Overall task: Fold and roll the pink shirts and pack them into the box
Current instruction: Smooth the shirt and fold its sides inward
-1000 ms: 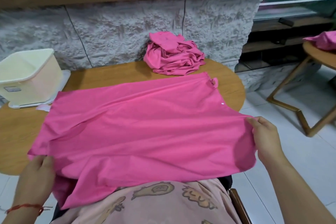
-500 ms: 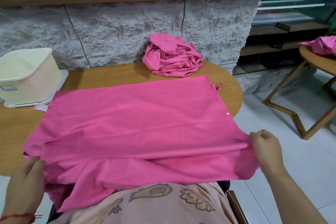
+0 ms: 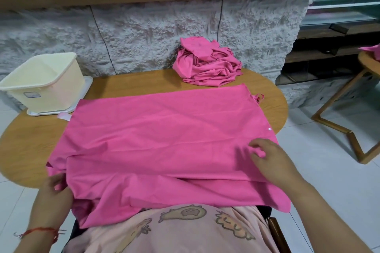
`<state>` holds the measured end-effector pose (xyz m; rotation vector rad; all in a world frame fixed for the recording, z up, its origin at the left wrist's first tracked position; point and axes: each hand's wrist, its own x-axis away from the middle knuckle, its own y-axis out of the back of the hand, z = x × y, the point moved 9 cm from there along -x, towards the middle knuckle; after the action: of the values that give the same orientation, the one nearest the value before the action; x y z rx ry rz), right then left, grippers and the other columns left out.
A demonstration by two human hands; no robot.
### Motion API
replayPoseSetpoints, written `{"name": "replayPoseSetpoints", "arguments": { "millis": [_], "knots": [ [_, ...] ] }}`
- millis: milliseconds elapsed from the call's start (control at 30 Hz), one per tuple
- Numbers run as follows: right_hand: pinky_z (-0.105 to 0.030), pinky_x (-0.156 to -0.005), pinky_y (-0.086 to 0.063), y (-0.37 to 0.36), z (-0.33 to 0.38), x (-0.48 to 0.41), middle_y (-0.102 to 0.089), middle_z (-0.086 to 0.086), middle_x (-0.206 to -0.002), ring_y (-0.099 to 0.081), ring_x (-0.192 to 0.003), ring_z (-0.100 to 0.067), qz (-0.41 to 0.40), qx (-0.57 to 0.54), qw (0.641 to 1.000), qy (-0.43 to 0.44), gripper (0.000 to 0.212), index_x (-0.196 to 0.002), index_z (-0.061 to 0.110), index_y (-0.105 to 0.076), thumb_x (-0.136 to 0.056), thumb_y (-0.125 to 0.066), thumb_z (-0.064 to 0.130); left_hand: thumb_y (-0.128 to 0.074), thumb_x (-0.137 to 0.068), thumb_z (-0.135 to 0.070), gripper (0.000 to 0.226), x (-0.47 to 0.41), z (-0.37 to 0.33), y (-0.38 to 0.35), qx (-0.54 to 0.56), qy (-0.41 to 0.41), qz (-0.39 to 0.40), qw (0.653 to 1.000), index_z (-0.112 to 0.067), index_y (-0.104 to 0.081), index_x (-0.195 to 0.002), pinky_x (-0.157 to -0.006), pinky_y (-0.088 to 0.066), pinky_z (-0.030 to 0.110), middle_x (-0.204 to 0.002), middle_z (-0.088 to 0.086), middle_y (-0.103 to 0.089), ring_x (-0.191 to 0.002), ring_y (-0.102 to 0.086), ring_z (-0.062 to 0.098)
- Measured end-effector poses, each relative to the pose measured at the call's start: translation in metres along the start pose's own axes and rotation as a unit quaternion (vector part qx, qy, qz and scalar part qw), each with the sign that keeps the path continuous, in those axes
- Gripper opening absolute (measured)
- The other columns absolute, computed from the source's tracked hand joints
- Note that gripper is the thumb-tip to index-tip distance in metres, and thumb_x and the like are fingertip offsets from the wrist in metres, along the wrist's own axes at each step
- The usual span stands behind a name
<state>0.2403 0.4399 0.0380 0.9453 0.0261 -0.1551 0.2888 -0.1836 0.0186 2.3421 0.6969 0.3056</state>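
Note:
A pink shirt [image 3: 164, 139] lies spread flat over the oval wooden table [image 3: 30, 150], its near part hanging off the front edge onto my lap. My left hand [image 3: 54, 189] pinches the shirt's near left edge at the table's front. On top of the cloth near its right side rests my right hand [image 3: 267, 156], fingers spread and holding nothing. A crumpled pile of pink shirts [image 3: 207, 63] sits at the back of the table. The cream plastic box [image 3: 43, 82] stands empty on its lid at the back left.
A rough stone wall with a wooden shelf runs behind the table. To the right stands a second wooden table [image 3: 368, 61] with more pink cloth on it, over white floor tiles. A small pale scrap [image 3: 64, 116] lies by the box.
The shirt has been lowered and smoothed onto the table. My right hand let go of the right edge and moved left onto the cloth. My left hand stayed at the near left edge.

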Motion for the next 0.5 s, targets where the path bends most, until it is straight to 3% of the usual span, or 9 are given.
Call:
{"name": "replayPoseSetpoints", "arguments": {
  "millis": [100, 200, 267, 400, 500],
  "knots": [
    [-0.029, -0.092, -0.050, -0.032, 0.066, -0.007, -0.066, 0.013, -0.108, -0.060, -0.098, -0.004, 0.066, -0.026, 0.993, 0.097, 0.024, -0.114, 0.028, -0.073, -0.095, -0.068, 0.014, -0.055, -0.070, -0.040, 0.025, 0.003, -0.012, -0.007, 0.017, -0.010, 0.007, 1.000, -0.017, -0.063, -0.077, -0.059, -0.047, 0.038, -0.060, 0.008, -0.061, -0.057, -0.060, 0.029],
    [-0.022, -0.087, -0.046, -0.067, 0.125, -0.007, -0.064, 0.017, -0.105, -0.056, -0.094, 0.005, 0.125, -0.035, 0.975, 0.181, 0.024, -0.115, 0.030, -0.074, -0.095, -0.069, 0.018, -0.061, -0.083, -0.020, 0.008, 0.002, -0.009, -0.014, -0.021, 0.000, 0.036, 0.999, -0.017, -0.064, -0.091, -0.060, -0.046, 0.039, -0.079, 0.011, -0.069, -0.067, -0.063, 0.031],
    [-0.022, -0.088, -0.046, -0.091, 0.163, -0.005, -0.064, 0.017, -0.108, -0.056, -0.096, 0.003, 0.172, -0.036, 0.959, 0.221, 0.021, -0.116, 0.032, -0.073, -0.098, -0.067, 0.024, -0.062, -0.090, -0.014, 0.013, -0.001, -0.005, -0.016, -0.049, 0.001, 0.046, 0.998, -0.021, -0.064, -0.101, -0.067, -0.047, 0.040, -0.088, 0.012, -0.070, -0.076, -0.065, 0.034],
    [-0.021, -0.096, -0.047, -0.125, 0.234, 0.003, -0.069, 0.013, -0.114, -0.062, -0.105, -0.003, 0.233, -0.051, 0.924, 0.300, 0.019, -0.116, 0.028, -0.074, -0.099, -0.065, 0.027, -0.064, -0.089, -0.015, 0.009, -0.006, -0.011, -0.017, -0.047, -0.025, 0.049, 0.997, -0.020, -0.066, -0.096, -0.072, -0.055, 0.045, -0.090, 0.010, -0.070, -0.079, -0.066, 0.033],
    [-0.019, -0.093, -0.048, -0.149, 0.279, 0.010, -0.070, 0.014, -0.111, -0.062, -0.102, 0.000, 0.272, -0.062, 0.904, 0.325, 0.017, -0.114, 0.028, -0.076, -0.101, -0.065, 0.031, -0.061, -0.089, -0.017, 0.007, -0.009, -0.016, -0.013, -0.051, -0.040, 0.021, 0.998, -0.020, -0.066, -0.093, -0.083, -0.053, 0.049, -0.092, 0.009, -0.068, -0.087, -0.063, 0.035]
  ]
}}
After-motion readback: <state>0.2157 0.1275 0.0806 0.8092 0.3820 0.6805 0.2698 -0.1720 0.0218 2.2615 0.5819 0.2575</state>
